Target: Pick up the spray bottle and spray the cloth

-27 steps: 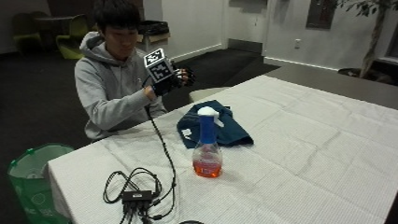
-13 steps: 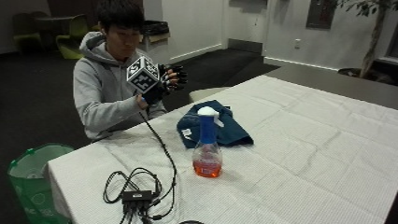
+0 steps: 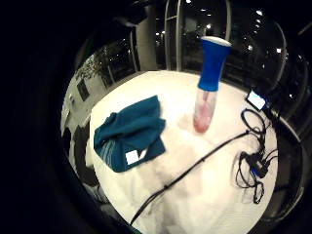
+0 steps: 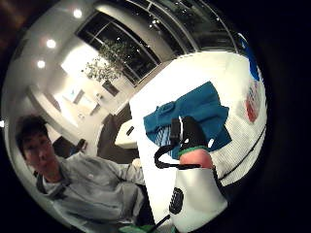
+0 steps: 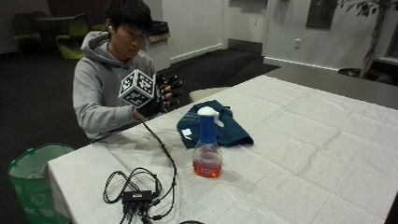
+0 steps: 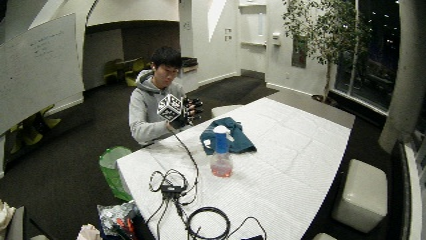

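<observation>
Scanning the outside view from left to right. Item, left: green bin [image 5: 31,179] beside the table's [image 5: 298,154] lower-left corner. Item, lower left of centre: cable bundle with a small black box [image 5: 138,195] on the tablecloth. Item, upper left of centre: gloved right hand [image 5: 163,93], raised at chest height over the table's near edge, fingers relaxed and spread, holding nothing. Change noted: against the picture a second ago the hand has turned and come lower and nearer the table; bottle and cloth lie as they did. Judged meaning: the reach for the bottle is only starting, and nothing of the task is done. Item, centre: spray bottle [image 5: 207,144], upright, white nozzle, blue neck, orange liquid low in its base, well apart from the hand. Item, centre, just behind the bottle: teal cloth [image 5: 214,126], crumpled, close to the bottle's far side. Item, right: bare tablecloth reaching to the far and right edges. Room: an open path from hand to bottle across the near cloth edge; the cable trails below it.
</observation>
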The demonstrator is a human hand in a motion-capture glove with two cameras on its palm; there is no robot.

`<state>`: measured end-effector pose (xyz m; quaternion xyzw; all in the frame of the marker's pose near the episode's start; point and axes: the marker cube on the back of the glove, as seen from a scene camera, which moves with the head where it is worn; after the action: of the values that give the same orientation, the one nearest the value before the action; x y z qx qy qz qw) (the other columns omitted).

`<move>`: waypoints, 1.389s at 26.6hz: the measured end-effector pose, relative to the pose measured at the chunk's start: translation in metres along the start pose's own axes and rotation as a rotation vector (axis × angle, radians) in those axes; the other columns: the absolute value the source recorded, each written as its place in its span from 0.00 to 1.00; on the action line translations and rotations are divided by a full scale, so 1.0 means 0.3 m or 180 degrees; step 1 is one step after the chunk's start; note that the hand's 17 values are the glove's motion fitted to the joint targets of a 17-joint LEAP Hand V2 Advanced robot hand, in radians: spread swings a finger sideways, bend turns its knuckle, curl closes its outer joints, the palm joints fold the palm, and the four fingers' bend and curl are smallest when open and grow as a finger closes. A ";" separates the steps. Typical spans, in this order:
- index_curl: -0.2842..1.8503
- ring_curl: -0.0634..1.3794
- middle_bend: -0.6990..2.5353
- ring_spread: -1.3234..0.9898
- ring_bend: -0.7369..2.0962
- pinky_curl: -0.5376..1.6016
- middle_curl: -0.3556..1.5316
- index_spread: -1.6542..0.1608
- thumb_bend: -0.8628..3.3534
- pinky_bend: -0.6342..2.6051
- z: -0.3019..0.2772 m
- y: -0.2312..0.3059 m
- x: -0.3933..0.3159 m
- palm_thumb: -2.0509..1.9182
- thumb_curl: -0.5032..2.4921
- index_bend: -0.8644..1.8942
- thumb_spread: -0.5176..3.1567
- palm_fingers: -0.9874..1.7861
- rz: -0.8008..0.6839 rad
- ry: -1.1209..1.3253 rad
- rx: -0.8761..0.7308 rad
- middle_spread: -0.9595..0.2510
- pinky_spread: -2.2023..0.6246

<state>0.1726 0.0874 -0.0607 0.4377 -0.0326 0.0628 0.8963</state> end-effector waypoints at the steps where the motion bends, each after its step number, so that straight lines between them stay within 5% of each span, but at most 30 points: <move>1: 0.20 0.28 0.27 0.56 0.39 0.44 0.37 0.71 0.20 0.39 0.002 -0.004 0.025 0.73 0.33 0.35 0.40 0.38 0.0071 -0.0029 0.0037 0.74 0.84; 11: 0.20 0.26 0.28 0.57 0.38 0.43 0.37 0.71 0.20 0.38 0.022 -0.124 0.291 0.73 0.33 0.36 0.40 0.35 0.0898 -0.0574 0.0738 0.75 0.86; 29: 0.20 0.26 0.29 0.57 0.39 0.42 0.37 0.73 0.20 0.38 0.191 -0.317 0.530 0.71 0.32 0.35 0.39 0.35 0.1729 -0.1229 0.0814 0.78 0.86; 37: 0.21 0.27 0.26 0.58 0.45 0.41 0.36 0.76 0.20 0.38 0.246 -0.391 0.553 0.71 0.32 0.38 0.39 0.46 0.1932 -0.1535 0.0950 0.84 0.85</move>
<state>0.3532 -0.0283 -0.0882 0.5355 -0.3598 0.2239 0.7305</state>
